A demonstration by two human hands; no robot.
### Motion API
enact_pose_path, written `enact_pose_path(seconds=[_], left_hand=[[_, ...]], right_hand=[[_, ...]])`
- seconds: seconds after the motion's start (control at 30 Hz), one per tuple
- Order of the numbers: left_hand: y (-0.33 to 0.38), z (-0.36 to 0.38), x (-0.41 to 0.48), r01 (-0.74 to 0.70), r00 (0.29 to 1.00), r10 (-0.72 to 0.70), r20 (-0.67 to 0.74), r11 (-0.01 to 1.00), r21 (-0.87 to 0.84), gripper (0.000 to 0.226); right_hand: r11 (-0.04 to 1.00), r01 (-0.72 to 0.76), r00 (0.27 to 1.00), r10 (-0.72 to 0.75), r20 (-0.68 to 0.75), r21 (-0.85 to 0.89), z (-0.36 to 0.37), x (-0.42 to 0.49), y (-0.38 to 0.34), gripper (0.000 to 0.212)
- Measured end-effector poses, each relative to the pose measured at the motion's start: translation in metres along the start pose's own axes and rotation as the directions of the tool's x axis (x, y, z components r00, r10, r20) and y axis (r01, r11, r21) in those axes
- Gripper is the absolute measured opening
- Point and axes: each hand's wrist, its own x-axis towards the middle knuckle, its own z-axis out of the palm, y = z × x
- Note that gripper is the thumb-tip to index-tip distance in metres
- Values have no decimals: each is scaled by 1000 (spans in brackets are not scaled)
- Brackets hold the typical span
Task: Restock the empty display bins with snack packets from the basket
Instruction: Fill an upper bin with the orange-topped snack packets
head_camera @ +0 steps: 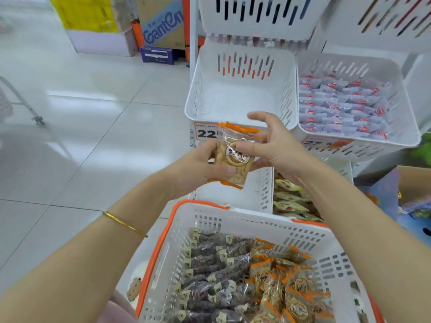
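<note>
The basket (256, 220) stood just before me, with many packets (245, 276) lying in it. Beyond it, my left hand (198, 169) and my right hand (275, 148) held a snack packet (234, 159) between them. Behind this was a bin (233, 96), and to its right a second bin (345, 64) with sachets (342, 106) in it.

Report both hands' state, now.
Left hand: grips the orange-edged snack packet.
Right hand: thumb and lower fingers pinch the same packet.

Pale tiled floor (93, 113) with a white bin rack (192, 54), cardboard boxes (161, 22) and a trolley castor (38, 120)
</note>
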Motion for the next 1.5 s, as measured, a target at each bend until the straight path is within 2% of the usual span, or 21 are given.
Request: enact_pose_path(seconds=[0.07, 0.13, 0.17, 0.23, 0.27, 0.3, 0.37, 0.47, 0.5, 0.6, 0.67, 0.73, 0.83, 0.97, 1.13, 1.2, 1.27, 1.33, 1.43, 1.5], left_hand=[[2, -11, 12, 1, 996, 15, -90, 985, 174, 47], [5, -22, 24, -40, 972, 104, -209, 955, 294, 49], [6, -28, 30, -82, 940, 192, -282, 929, 360, 50], [7, -46, 41, -83, 826, 377, -419, 817, 571, 56], [4, -56, 45, -52, 779, 435, -451, 762, 646, 60], [2, -64, 47, -18, 762, 446, -469, 739, 673, 62], [-7, -76, 50, 27, 789, 385, -479, 757, 653, 66], [-16, -78, 47, -4, 830, 346, -438, 788, 616, 67], [-16, -78, 46, -20, 832, 339, -439, 808, 588, 66], [-17, -78, 48, -33, 840, 308, -446, 850, 526, 66], [-19, -76, 50, -47, 848, 310, -430, 852, 521, 66], [-19, -72, 51, -66, 854, 320, -411, 849, 524, 66], [-20, -71, 54, -61, 849, 315, -425, 857, 512, 67], [-21, -70, 53, -54, 856, 304, -418, 857, 512, 68], [-23, -71, 52, -35, 873, 282, -398, 850, 526, 70], [-22, -70, 52, -34, 874, 278, -398, 853, 520, 71], [-22, -71, 51, -37, 875, 277, -396, 855, 518, 71], [-22, -71, 51, -41, 876, 280, -393, 854, 518, 71], [-23, -71, 52, -38, 877, 277, -393, 855, 517, 69], [-24, -71, 53, -34, 878, 275, -392, 853, 520, 69]], right_hand=[[990, -1, 995, 14, 96, -144, -2, 15, -10, 45], [966, 65, 995, -45, 85, -250, -1, 33, -22, 27], [962, 103, 995, -102, 21, -254, 0, 45, -28, 22], [948, 189, 960, -234, -154, -257, 1, 74, -37, 16], [922, 227, 925, -305, -227, -313, 2, 91, -38, 16], [883, 241, 893, -364, -263, -403, 3, 109, -37, 18], [786, 174, 900, -372, -228, -594, 10, 141, -26, 19], [567, 72, 969, -236, -78, -821, 27, 172, -2, 17], [547, 78, 979, -201, -40, -833, 31, 177, 4, 20], [582, 72, 997, -27, 69, -810, 35, 182, 4, 27], [614, 4, 981, 152, 123, -789, 31, 180, -3, 31], [638, -67, 957, 258, 131, -767, 24, 178, -7, 35], [648, -109, 967, 245, 71, -754, 20, 177, -5, 18], [670, -104, 988, 157, 3, -735, 27, 174, -1, 12], [653, -160, 962, 272, 32, -740, 31, 173, -5, 20], [665, -186, 965, 262, -8, -723, 32, 173, -6, 20], [725, -220, 973, 216, -87, -652, 33, 174, -5, 18], [751, -219, 974, 203, -98, -623, 34, 173, -4, 18], [655, -165, 968, 249, 4, -737, 35, 171, -6, 24], [629, -141, 967, 252, 29, -764, 34, 171, -10, 29]])
